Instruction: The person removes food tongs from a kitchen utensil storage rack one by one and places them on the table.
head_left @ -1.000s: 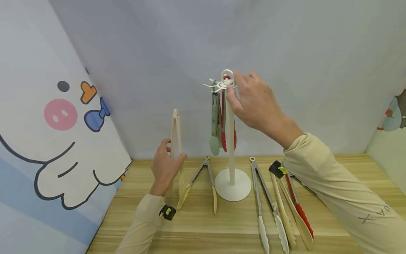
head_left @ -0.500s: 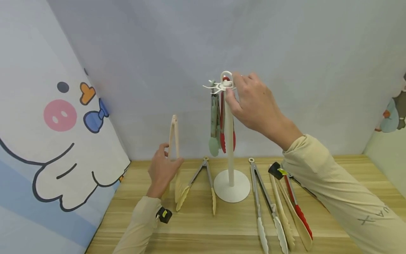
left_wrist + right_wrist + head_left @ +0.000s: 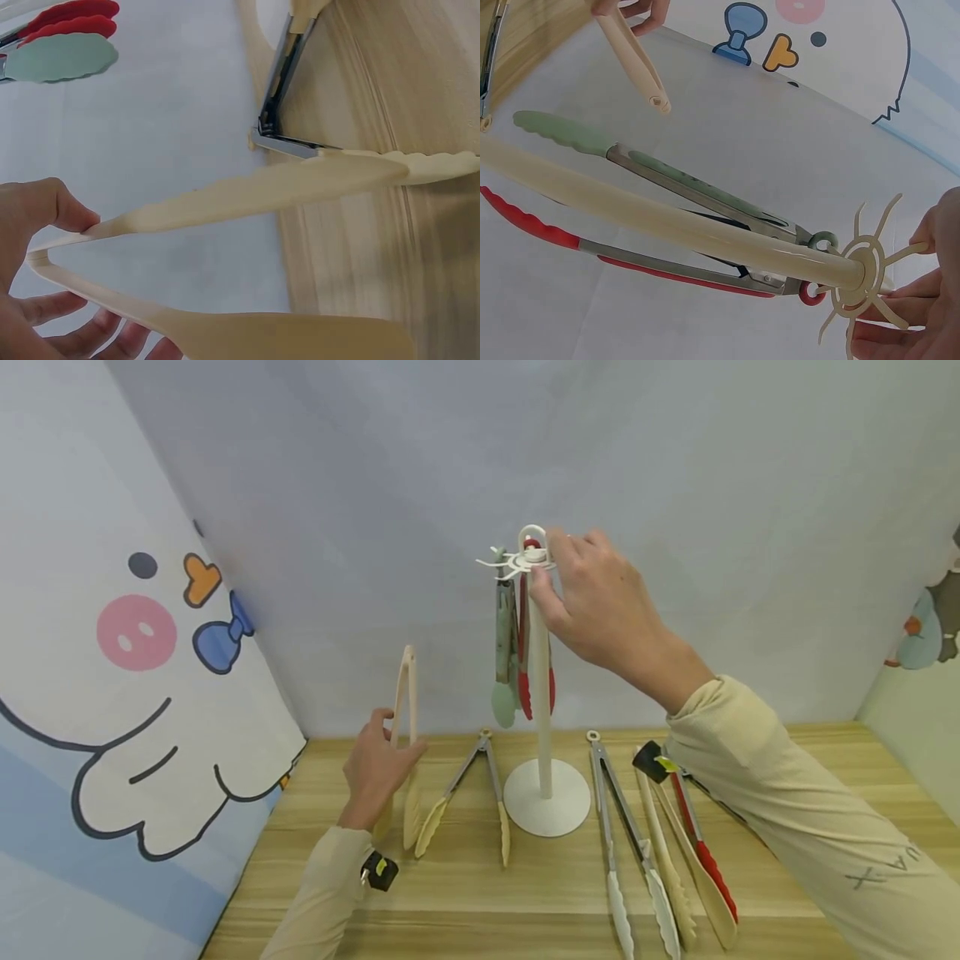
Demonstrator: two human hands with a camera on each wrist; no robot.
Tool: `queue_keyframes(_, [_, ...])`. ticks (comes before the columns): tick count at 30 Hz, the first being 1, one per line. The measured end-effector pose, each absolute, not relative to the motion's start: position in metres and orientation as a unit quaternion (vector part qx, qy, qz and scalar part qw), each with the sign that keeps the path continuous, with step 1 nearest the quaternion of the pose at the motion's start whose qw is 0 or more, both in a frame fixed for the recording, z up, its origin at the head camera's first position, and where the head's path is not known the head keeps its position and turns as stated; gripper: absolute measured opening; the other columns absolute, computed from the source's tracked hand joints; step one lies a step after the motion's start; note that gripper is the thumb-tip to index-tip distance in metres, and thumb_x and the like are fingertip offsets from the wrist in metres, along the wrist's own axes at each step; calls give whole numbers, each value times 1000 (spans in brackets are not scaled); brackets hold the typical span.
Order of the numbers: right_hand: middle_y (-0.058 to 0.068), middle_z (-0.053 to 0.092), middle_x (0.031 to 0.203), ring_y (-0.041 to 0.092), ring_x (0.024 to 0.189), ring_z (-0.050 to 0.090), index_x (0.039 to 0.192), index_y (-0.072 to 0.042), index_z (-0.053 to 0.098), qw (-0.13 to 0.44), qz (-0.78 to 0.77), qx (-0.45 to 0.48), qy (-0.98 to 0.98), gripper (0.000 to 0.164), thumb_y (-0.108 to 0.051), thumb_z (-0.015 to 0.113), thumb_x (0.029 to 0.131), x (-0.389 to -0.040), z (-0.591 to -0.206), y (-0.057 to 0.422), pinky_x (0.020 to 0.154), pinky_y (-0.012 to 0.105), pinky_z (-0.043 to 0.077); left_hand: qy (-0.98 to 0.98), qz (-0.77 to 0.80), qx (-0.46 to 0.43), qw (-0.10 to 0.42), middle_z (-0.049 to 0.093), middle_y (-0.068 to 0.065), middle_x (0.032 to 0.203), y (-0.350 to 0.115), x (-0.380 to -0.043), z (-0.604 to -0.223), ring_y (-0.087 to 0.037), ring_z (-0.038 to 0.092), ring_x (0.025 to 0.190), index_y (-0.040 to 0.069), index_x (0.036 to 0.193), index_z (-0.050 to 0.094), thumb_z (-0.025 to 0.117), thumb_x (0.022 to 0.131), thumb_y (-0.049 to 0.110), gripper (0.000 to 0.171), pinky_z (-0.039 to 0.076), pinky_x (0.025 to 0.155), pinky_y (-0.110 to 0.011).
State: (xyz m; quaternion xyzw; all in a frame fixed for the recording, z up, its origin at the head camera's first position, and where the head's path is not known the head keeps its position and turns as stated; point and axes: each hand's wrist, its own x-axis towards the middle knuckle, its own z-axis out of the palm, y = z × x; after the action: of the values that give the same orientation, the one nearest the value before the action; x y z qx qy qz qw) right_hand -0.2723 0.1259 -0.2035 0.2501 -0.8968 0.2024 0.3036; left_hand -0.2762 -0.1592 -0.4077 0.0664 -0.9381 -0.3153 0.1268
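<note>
In the head view, my left hand (image 3: 377, 770) grips a pair of beige tongs (image 3: 412, 814), hinge end up, above the left of the table. The left wrist view has the thumb on one arm of these tongs and the fingers along the other, their arms spread apart. My right hand (image 3: 606, 602) pinches the hooked top of a white utensil stand (image 3: 542, 710); in the right wrist view its fingers lie at the hooks (image 3: 897, 251). From other hooks hang green-tipped tongs (image 3: 562, 133) and red-tipped tongs (image 3: 544, 223) by their end rings.
Yellow-tipped metal tongs (image 3: 495, 781) lie spread left of the stand's round base (image 3: 547, 818). To the right lie white-tipped tongs (image 3: 621, 910), beige tongs (image 3: 678, 893) and red-tipped tongs (image 3: 716, 881). A grey cloth backdrop (image 3: 360, 527) rises behind the wooden table (image 3: 450, 918).
My left hand has moved slightly down and left with the beige tongs. The right hand stays at the stand's top. The hanging tongs look unchanged.
</note>
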Motion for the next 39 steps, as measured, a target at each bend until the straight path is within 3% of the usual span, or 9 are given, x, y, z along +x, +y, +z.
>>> queue_keyframes(12, [14,53,77,31,76,45,115,3,55,313,204,254,-892,33,-18,39,95,-274,-205,125,62,42,41,-945,-303,84,87,65,-12,99,-170,-277,-424,-25,59,74,11,127,49,71,75,35,62,45,59,-40])
queue_keyframes(21, [14,51,77,31,77,45,109,3,54,309,202,255,-894,30,-17,39,95,-274,-205,126,63,42,40,-952,-286,90,58,62,-8,90,-176,-277,-441,-23,57,70,13,125,50,71,73,38,62,43,57,-38])
queue_keyframes(31, [13,45,70,31,71,42,94,2,52,312,209,256,-890,22,-15,38,94,-275,-203,127,61,40,37,-962,-262,73,33,62,-10,88,-182,-283,-453,-25,57,71,12,127,51,70,73,38,62,44,59,-42])
queue_keyframes(39, [12,45,71,30,72,43,94,0,53,304,210,257,-893,21,-14,37,93,-274,-203,126,61,40,37,-965,-250,71,-23,62,-10,87,-183,-282,-456,-25,57,71,7,125,53,71,73,38,63,42,59,-39])
